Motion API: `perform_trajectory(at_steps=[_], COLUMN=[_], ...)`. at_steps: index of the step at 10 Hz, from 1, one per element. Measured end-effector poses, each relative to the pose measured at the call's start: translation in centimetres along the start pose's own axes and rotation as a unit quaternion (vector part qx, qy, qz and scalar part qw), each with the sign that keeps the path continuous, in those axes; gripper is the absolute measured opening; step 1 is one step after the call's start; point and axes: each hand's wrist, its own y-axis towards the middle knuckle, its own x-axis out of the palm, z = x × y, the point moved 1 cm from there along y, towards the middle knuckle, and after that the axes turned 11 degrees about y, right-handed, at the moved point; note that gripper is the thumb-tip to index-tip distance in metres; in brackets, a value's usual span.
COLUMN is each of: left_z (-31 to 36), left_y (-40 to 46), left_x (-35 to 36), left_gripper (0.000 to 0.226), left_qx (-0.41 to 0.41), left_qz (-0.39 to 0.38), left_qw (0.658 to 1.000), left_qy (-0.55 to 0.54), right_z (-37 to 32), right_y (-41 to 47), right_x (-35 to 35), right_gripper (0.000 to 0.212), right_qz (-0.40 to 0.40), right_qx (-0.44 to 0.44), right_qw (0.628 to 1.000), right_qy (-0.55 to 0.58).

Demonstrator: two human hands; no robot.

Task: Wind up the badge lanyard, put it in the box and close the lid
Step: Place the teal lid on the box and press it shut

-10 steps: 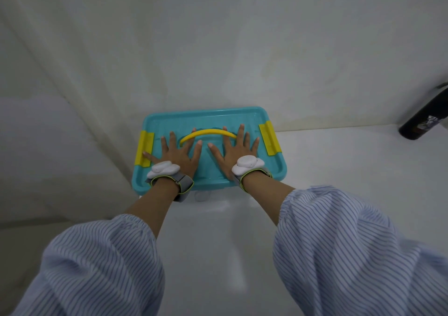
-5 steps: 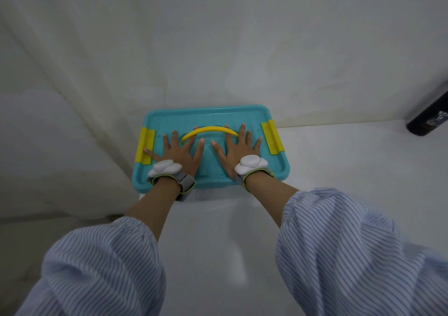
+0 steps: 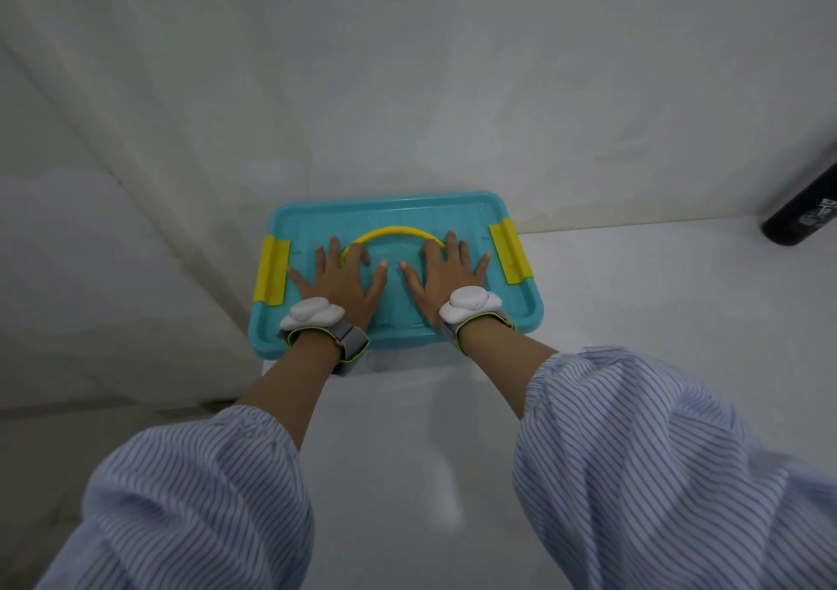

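A teal lid [image 3: 398,213] covers the box at the back of the white table, against the wall. It has a yellow arched handle [image 3: 392,231] and a yellow latch on the left end [image 3: 271,270] and on the right end [image 3: 509,252]. My left hand [image 3: 339,281] lies flat on the lid, fingers spread, left of the handle's middle. My right hand [image 3: 446,277] lies flat beside it, fingers spread. Neither hand holds anything. The lanyard is not in sight.
A black cylinder [image 3: 801,213] leans at the far right edge by the wall. The white table [image 3: 634,295] runs to the right of the box; its left edge drops off beside the box. Striped sleeves fill the lower view.
Both hands stay flat on the lid in the same place. The view has shifted slightly; the black cylinder sits further right in the picture.
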Motion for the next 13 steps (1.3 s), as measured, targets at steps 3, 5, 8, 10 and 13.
perform_trajectory(at_steps=[3,5,8,10,13], left_z=[-0.3,-0.4,-0.4,0.7,3.4], left_y=[0.4,0.5,0.6,1.1,2.4], left_x=[0.5,0.3,-1.2,-3.7,-9.0], left_gripper=[0.058,0.058,0.059,0.061,0.063], left_qx=[0.012,0.014,0.030,0.038,0.048], left_qz=[-0.045,-0.061,-0.095,-0.092,-0.070], left_qw=[0.998,0.996,0.987,0.986,0.985], left_qy=[0.048,0.071,0.128,0.135,0.148], right_z=[0.0,-0.1,-0.4,-1.2,-3.6], right_y=[0.0,-0.1,-0.1,0.1,0.5], right_x=[0.2,-0.3,-1.4,-3.9,-9.4], right_gripper=[0.066,0.064,0.063,0.064,0.064], right_qz=[-0.027,-0.049,-0.067,-0.049,-0.010], right_qx=[0.012,0.014,0.009,0.008,-0.026], right_qw=[0.999,0.997,0.996,0.996,0.998], right_qy=[-0.038,-0.052,-0.063,-0.068,-0.061])
